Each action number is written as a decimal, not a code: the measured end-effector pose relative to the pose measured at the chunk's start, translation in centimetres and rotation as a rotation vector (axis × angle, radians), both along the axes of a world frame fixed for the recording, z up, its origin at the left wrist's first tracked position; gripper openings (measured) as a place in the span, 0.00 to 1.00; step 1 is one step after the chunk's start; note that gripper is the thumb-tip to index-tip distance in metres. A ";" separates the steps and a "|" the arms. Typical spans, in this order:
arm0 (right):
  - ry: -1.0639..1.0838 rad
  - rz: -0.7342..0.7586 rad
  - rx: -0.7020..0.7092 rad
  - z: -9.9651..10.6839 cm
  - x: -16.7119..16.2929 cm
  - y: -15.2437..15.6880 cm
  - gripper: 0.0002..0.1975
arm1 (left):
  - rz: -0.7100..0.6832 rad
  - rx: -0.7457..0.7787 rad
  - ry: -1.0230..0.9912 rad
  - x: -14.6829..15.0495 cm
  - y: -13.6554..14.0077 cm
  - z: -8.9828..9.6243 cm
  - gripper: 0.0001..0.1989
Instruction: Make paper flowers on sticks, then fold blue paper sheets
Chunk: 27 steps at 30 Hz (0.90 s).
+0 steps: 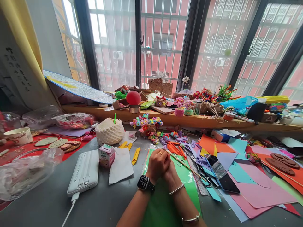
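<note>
My left hand (pixel 156 162), with a ring and a watch, is closed and pressed against my right hand (pixel 169 171). The fingers of my right hand are mostly covered by the left one. Whatever lies between the palms, if anything, is hidden. Both hands are over a green mat (pixel 151 206). Just right of them a thin wooden stick (pixel 187 164) lies slanting across the mat; I cannot tell whether my hand touches it. Beyond the fingertips lie orange paper strips (pixel 174 149) and a pair of scissors (pixel 204 180) rests to the right.
A white power bank (pixel 84 171) with a cable, a small drink carton (pixel 106 156), a napkin (pixel 121 165) and a netted coconut (pixel 109 131) stand left. At right a phone (pixel 222 175) lies on coloured paper (pixel 258 186). Crochet flowers (pixel 148 123) are behind, below the cluttered windowsill (pixel 203 121).
</note>
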State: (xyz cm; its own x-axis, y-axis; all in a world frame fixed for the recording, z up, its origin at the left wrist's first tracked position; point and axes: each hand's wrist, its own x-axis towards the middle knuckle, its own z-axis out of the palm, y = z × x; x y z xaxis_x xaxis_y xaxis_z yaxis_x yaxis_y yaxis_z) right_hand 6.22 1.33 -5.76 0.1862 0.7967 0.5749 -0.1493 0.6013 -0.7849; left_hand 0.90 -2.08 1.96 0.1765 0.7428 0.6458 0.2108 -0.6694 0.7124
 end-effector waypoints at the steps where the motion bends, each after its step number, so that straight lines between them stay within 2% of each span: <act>1: 0.023 0.037 -0.022 0.2 0.2 -0.1 0.23 | 0.023 0.030 0.057 0.0 0.0 -0.1 0.10; 4: 0.089 0.146 -0.095 0.8 0.9 -0.8 0.21 | 0.046 0.067 0.128 0.0 -0.2 -0.1 0.08; 7: 0.138 0.224 -0.154 1.9 1.6 -1.7 0.19 | -0.028 0.061 0.098 0.1 -0.5 0.1 0.04; 11: 0.270 0.402 -0.284 3.9 1.8 -2.8 0.18 | -0.081 0.014 0.048 0.0 -0.6 0.3 0.09; 14: 0.262 0.386 -0.285 4.9 1.7 -3.5 0.20 | -0.090 -0.004 0.060 -0.2 -0.6 0.4 0.15; 18: 0.240 0.321 -0.235 5.5 1.5 -4.1 0.16 | -0.093 0.046 0.049 -0.3 -0.6 0.5 0.24; 20: 0.252 0.353 -0.240 5.7 1.5 -4.2 0.16 | -0.077 0.065 -0.008 -0.2 -0.7 0.7 0.26; 24: 0.413 0.422 -0.358 6.1 1.4 -4.1 0.13 | 0.005 0.095 -0.150 0.1 -0.9 0.8 0.26; 27: 0.501 0.471 -0.388 6.1 1.5 -4.0 0.14 | -0.010 0.018 -0.186 0.2 -0.9 0.5 0.25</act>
